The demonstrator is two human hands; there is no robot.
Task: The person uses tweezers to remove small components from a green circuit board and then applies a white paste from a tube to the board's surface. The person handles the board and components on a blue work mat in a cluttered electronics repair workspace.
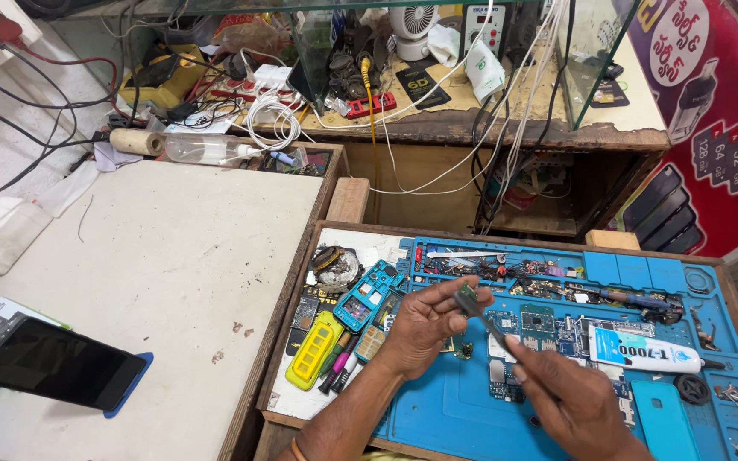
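My left hand [427,322] pinches a small green circuit part [468,295] between thumb and fingers above a blue work mat [437,410]. My right hand [570,397] grips thin metal tweezers [490,326], whose tips touch the small part. Both hands hover over loose circuit boards [538,323] lying on the mat. A white glue tube [642,352] lies just right of my hands.
A yellow phone shell [314,350], a blue phone frame [367,294] and pens lie left of the mat. A dark phone [53,362] rests on the beige table [172,256] at the left. Cables, a spray bottle [207,149] and a fan [413,26] crowd the rear shelf.
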